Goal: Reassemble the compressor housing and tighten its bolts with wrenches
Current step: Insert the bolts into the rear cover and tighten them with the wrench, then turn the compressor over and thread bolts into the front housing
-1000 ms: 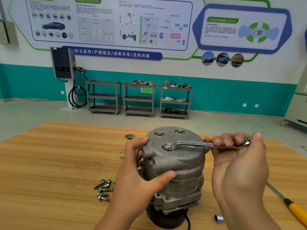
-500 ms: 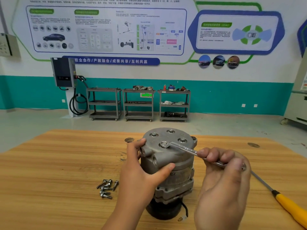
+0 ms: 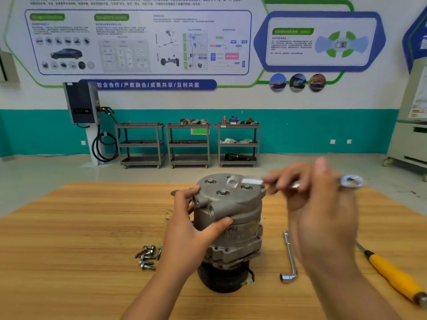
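Presently the compressor (image 3: 227, 227) stands upright on the wooden table (image 3: 80, 239), pulley end down, housing cover facing up. Left hand (image 3: 191, 234) is clamped on the housing's near-left flank, thumb across the front, fingers round the port boss; it steadies the body. Right hand (image 3: 323, 211) is closed around the shank of a combination wrench (image 3: 298, 183), held above and to the right of the cover. Wrench long axis runs roughly left to right: ring end (image 3: 351, 181) projects past the right side of that hand, away from the compressor, while the other end points left over the cover rim. Motion blur is heavy here, so whether that end touches any bolt head cannot be told; it looks clear of them. Four bolt heads (image 3: 223, 192) show seated in the cover, all lying left of and slightly below the right hand. Judgement: next seating needs the wrench brought leftward and down onto a head; right hand is the working one. Loose bolts (image 3: 147, 257) lie just left of the left wrist; an L-shaped socket wrench (image 3: 290, 257) and a yellow-handled screwdriver (image 3: 392, 273) lie below the right hand.
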A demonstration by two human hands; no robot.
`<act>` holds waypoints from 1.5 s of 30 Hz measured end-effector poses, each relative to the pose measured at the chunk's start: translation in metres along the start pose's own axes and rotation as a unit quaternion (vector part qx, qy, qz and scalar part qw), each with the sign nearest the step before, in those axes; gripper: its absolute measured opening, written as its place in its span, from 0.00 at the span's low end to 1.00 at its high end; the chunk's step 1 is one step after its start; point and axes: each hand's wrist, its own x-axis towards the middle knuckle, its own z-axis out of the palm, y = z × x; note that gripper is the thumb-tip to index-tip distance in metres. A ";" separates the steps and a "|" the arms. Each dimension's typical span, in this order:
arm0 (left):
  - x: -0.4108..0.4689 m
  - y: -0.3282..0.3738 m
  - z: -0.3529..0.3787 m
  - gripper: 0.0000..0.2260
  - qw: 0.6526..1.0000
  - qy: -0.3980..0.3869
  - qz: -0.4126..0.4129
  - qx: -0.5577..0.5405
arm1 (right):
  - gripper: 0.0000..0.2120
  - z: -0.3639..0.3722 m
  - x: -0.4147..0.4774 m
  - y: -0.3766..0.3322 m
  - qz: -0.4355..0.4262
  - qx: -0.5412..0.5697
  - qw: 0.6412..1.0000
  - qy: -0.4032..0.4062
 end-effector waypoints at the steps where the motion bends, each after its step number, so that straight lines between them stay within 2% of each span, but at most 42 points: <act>1: 0.002 0.000 -0.002 0.31 1.000 -0.008 -0.002 -0.002 | 0.22 -0.003 0.011 -0.009 -0.032 0.023 0.999 0.008; 3: 0.005 0.000 -0.005 0.31 1.000 -0.027 -0.007 -0.012 | 0.20 -0.014 0.031 -0.022 -0.086 0.042 0.995 0.010; 4: 0.007 -0.001 -0.006 0.31 0.999 -0.037 -0.010 -0.021 | 0.20 -0.020 0.038 -0.025 -0.087 -0.004 0.996 0.008; 5: 0.008 -0.001 -0.008 0.31 0.998 -0.048 -0.013 -0.030 | 0.20 -0.028 0.042 -0.021 -0.070 -0.075 0.995 0.003; 7: 0.010 -0.001 -0.012 0.31 0.996 -0.068 -0.019 -0.046 | 0.19 -0.045 0.032 0.001 0.019 -0.212 0.977 0.001; 9: 0.011 -0.003 -0.016 0.30 0.995 -0.082 -0.021 -0.057 | 0.16 -0.060 0.007 0.029 0.103 -0.294 0.950 -0.019; 13: 0.010 -0.009 -0.020 0.31 0.993 -0.097 -0.008 -0.062 | 0.11 -0.089 -0.046 0.075 0.155 -0.455 0.856 -0.187; 15: 0.009 -0.010 -0.021 0.30 0.993 -0.100 -0.004 -0.062 | 0.11 -0.100 -0.059 0.088 0.162 -0.486 0.817 -0.265; 18: 0.006 -0.015 -0.022 0.38 0.993 -0.110 0.006 -0.034 | 0.06 -0.115 -0.066 0.102 0.125 -0.533 0.721 -0.424; 20: 0.000 -0.022 -0.024 0.46 0.993 -0.117 0.015 0.030 | 0.11 -0.123 -0.065 0.105 0.131 -0.544 0.680 -0.474; 22: -0.008 -0.030 -0.026 0.49 0.989 -0.121 0.008 0.081 | 0.20 -0.130 -0.060 0.101 0.173 -0.536 0.676 -0.475; 25: -0.018 -0.042 -0.028 0.50 0.980 -0.136 -0.005 0.148 | 0.39 -0.139 -0.050 0.092 0.261 -0.493 0.665 -0.497; 28: -0.018 -0.050 -0.032 0.53 0.966 -0.159 0.005 0.206 | 0.42 -0.144 -0.045 0.087 0.253 -0.521 0.637 -0.509; 30: -0.016 -0.055 -0.035 0.54 0.955 -0.165 0.033 0.244 | 0.41 -0.142 -0.043 0.085 0.227 -0.545 0.658 -0.468; 33: -0.014 -0.058 -0.034 0.57 0.948 -0.140 0.068 0.277 | 0.47 -0.128 -0.042 0.086 0.194 -0.518 0.738 -0.385; 34: -0.013 -0.057 -0.033 0.57 0.950 -0.124 0.079 0.277 | 0.51 -0.122 -0.041 0.089 0.188 -0.503 0.755 -0.376; 37: -0.009 -0.054 -0.027 0.55 0.946 -0.077 0.137 0.284 | 0.60 -0.104 -0.037 0.099 0.167 -0.475 0.768 -0.396; 39: -0.004 -0.053 -0.024 0.55 0.943 -0.078 0.155 0.285 | 0.62 -0.096 -0.036 0.109 0.164 -0.456 0.784 -0.387; 41: 0.001 -0.056 -0.023 0.58 0.943 -0.094 0.154 0.278 | 0.63 -0.093 -0.036 0.120 0.155 -0.448 0.797 -0.376; 45: 0.014 -0.059 -0.023 0.60 0.937 -0.121 0.162 0.283 | 0.61 -0.097 -0.029 0.137 0.084 -0.432 0.818 -0.372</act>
